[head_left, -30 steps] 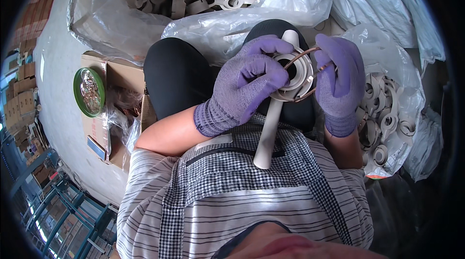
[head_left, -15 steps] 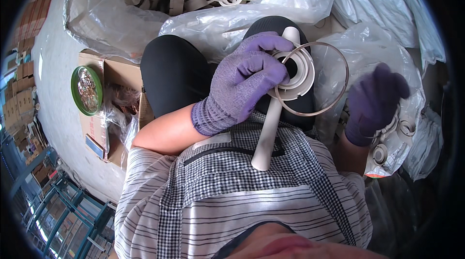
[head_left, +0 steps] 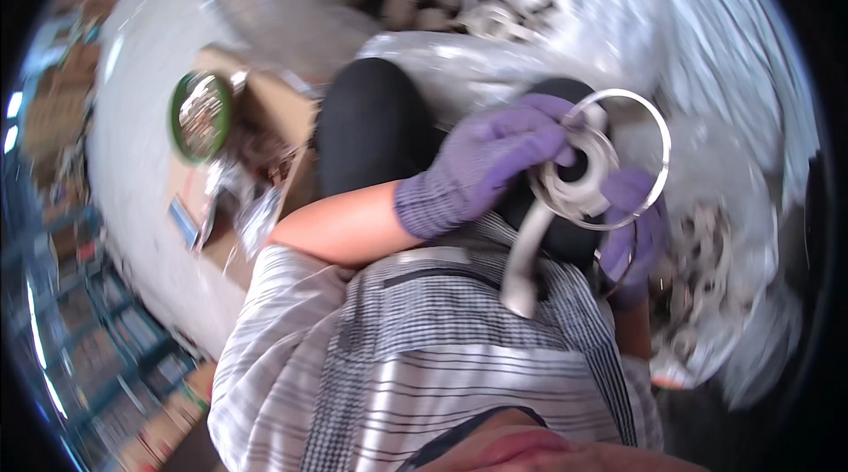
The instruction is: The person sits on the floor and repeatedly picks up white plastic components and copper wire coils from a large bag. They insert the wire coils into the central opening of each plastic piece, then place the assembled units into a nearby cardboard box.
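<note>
Left hand (head_left: 499, 163): purple-gloved, thumb and fingers pinched on the edge of the pale hub (head_left: 594, 179), seemingly to steady it above the lap.
Pale hub: over the right leg (head_left: 570, 244), its tubular stem (head_left: 525, 273) slanting back toward the checked apron (head_left: 459, 291), perhaps so the ring face stays turned up.
Thin hoop (head_left: 669, 150): overlaps the hub, one side by the left fingertips, the rest jutting rightward.
Right hand (head_left: 636, 216): just beside the hub, fingers curled; a dark curved strand shows against the glove, but blur hides whether they grip it, so I cannot tell.
Bags: pale parts fill the front bag (head_left: 450, 57) and side bag (head_left: 738, 163) (both apparently within reach).
Green-rimmed dish (head_left: 177, 114): shiny bits inside, on the cardboard box (head_left: 269, 105).
Print: no brand, label or lettering is readable.
</note>
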{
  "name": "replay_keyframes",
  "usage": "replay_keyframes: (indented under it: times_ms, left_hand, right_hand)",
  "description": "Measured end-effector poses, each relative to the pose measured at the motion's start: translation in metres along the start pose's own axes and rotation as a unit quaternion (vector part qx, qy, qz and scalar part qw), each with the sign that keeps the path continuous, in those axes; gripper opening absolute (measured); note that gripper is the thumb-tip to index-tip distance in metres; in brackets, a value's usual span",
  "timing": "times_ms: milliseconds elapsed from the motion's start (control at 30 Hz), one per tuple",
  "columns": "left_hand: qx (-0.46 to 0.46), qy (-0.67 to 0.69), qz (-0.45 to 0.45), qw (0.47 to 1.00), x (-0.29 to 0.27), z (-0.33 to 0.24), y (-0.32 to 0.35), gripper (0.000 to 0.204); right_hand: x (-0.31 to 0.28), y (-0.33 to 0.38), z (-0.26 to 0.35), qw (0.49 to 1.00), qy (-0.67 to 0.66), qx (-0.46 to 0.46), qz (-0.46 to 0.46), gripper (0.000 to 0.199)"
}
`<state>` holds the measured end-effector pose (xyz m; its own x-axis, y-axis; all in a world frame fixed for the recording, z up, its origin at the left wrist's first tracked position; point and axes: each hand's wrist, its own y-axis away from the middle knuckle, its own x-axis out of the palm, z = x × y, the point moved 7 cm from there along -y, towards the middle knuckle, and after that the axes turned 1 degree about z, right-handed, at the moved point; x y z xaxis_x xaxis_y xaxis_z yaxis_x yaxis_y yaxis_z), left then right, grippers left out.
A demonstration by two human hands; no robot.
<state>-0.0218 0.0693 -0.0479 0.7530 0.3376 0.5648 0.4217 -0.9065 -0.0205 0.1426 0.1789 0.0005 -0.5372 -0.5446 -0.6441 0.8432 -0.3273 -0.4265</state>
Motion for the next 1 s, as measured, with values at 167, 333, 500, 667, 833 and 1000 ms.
replay_keyframes:
  times_ms: [167, 333, 500, 667, 833, 1000]
  left_hand:
    - [0.192, -0.279, -0.218, 0.915, -0.12, -0.106, 0.045, 0.026]
    - [0.265, -0.362, -0.58, 0.68, -0.327, -0.233, 0.196, 0.022]
    - [-0.168, -0.636, -0.624, 0.422, -0.479, -0.267, 0.312, 0.048]
    - [-0.253, -0.584, -0.716, 0.287, -0.499, -0.272, 0.302, 0.054]
    - [0.196, -0.533, -0.601, 0.562, -0.457, -0.247, 0.218, 0.051]
    - [0.267, -0.564, -0.031, 0.781, -0.073, -0.125, 0.05, 0.044]
  right_hand:
    - [0.002, -0.007, 0.004, 0.997, 0.021, -0.068, 0.004, 0.019]
    - [0.007, -0.022, 0.01, 0.999, 0.002, -0.043, 0.02, 0.018]
    - [0.019, -0.031, 0.004, 0.996, -0.062, 0.012, 0.055, 0.021]
    - [0.022, -0.027, 0.009, 0.99, -0.089, 0.084, 0.068, 0.018]
    - [0.024, -0.036, 0.01, 0.994, -0.023, 0.091, 0.058, 0.011]
    - [0.009, -0.052, 0.005, 0.985, -0.033, 0.16, 0.061, 0.012]
